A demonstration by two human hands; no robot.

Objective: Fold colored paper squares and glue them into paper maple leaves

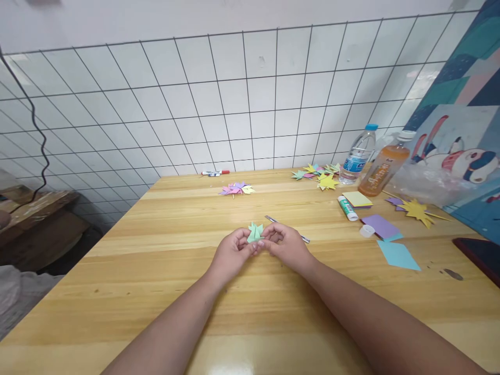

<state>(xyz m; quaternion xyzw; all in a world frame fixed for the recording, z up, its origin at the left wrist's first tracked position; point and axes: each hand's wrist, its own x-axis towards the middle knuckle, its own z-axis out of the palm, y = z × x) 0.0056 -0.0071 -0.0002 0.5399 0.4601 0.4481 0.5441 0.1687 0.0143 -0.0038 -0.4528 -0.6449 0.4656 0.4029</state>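
A light green folded paper piece (255, 232) with several points is held between my two hands, just above the table. My left hand (234, 251) is closed on its left lower edge with thumb and fingers. From the other side my right hand (287, 246) pinches its lower right part, and the two thumbs nearly meet there. The fingers hide the paper's lower edge. Behind my right hand lies a thin pen-like stick (305, 239), partly covered by the hand.
Folded paper stars (236, 188) lie farther back, with more paper stars (327, 181) near a water bottle (357, 156) and an orange drink bottle (385, 166). To the right are a glue stick (347, 208), purple paper (380, 227), blue paper (398, 254) and a phone (480, 256). Markers (214, 173) lie by the wall.
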